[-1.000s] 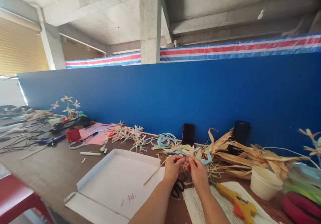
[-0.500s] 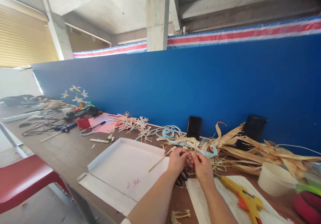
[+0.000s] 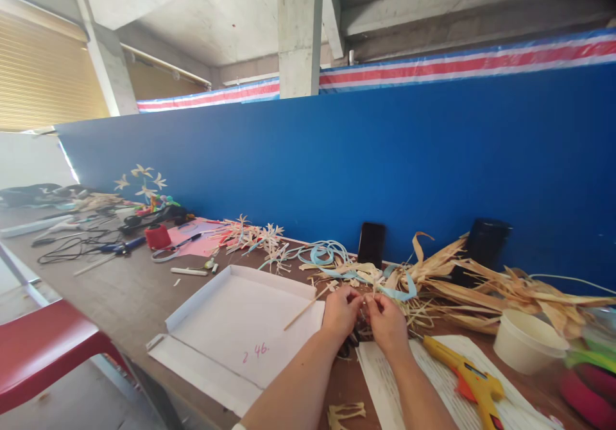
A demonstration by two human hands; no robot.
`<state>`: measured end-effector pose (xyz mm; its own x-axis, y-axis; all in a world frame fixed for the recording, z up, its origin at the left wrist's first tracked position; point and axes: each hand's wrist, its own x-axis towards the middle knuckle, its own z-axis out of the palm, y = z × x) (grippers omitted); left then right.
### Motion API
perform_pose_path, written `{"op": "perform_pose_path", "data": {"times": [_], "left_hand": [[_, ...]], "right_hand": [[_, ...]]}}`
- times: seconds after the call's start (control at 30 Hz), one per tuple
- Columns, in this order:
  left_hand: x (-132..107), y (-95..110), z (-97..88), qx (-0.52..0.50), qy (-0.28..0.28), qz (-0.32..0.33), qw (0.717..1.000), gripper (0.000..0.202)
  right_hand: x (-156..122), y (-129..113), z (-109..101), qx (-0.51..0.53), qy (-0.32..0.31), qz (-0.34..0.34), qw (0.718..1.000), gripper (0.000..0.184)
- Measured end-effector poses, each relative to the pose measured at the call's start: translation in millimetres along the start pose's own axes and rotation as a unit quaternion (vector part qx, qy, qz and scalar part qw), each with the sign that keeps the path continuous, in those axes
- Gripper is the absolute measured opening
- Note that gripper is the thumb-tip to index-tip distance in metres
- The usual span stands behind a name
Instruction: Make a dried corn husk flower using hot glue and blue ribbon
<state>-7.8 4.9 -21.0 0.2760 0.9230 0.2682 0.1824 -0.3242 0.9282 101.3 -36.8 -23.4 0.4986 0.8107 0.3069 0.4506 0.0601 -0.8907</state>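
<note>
My left hand [image 3: 341, 314] and my right hand [image 3: 387, 321] meet over the table, thumbs and fingertips pinched close together. Whatever lies between them is too small and too covered to make out. Just behind the fingers are pale husk scraps [image 3: 363, 275] and a light blue ribbon [image 3: 402, 291]. A thin wooden stick [image 3: 303, 311] rests partly on the white box lid [image 3: 231, 321] left of my left hand. Dark scissor-like handles [image 3: 347, 346] show partly beneath my hands. Right of my right forearm, a yellow glue gun [image 3: 464, 375] lies on printed paper [image 3: 433, 372].
Dried corn husks [image 3: 520, 289] spread at the right behind a cream tub [image 3: 527, 343]. A black phone [image 3: 371, 242] leans on the blue partition [image 3: 289, 160]. Husk flowers [image 3: 269, 237] lie back left, near a red tape roll [image 3: 158, 237]. A red chair [image 3: 43, 346] stands left.
My hands stay together with the fingertips shifting slightly; the right hand has turned a little inward. The whole view has moved very slightly. Objects on the table look unmoved.
</note>
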Motion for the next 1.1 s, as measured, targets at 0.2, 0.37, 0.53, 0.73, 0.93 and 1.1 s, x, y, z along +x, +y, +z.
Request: {"op": "perform_pose_path", "data": {"times": [0.2, 0.37, 0.53, 0.73, 0.93, 1.1], "left_hand": [[-1.0, 1.1, 0.2, -0.009, 0.004, -0.001, 1.0, 0.015], [-3.6, 14.3, -3.7, -0.046, 0.02, 0.02, 0.999, 0.015], [-4.5, 20.4, -5.2, -0.048, 0.04, 0.065, 0.996, 0.018], [-4.4, 21.0, -6.7, -0.039, 0.041, 0.096, 0.994, 0.013], [-5.3, 26.4, -7.4, -0.072, 0.07, 0.087, 0.991, 0.007], [-3.6, 27.1, -9.9, -0.077, 0.096, 0.08, 0.989, 0.009]], "right_hand": [[0.1, 1.0, -1.5, -0.001, 0.001, 0.019, 1.0, 0.033], [-0.5, -1.6, -6.0, -0.015, 0.014, 0.02, 1.0, 0.034], [-1.5, -4.8, -5.6, -0.072, 0.033, -0.05, 0.996, 0.038], [-3.4, -9.4, -2.9, -0.059, 0.007, -0.097, 0.993, 0.038], [-4.9, -13.4, -1.4, -0.061, -0.005, -0.087, 0.994, 0.037], [-4.1, -5.3, 2.3, -0.037, 0.009, -0.062, 0.997, 0.048]]}}
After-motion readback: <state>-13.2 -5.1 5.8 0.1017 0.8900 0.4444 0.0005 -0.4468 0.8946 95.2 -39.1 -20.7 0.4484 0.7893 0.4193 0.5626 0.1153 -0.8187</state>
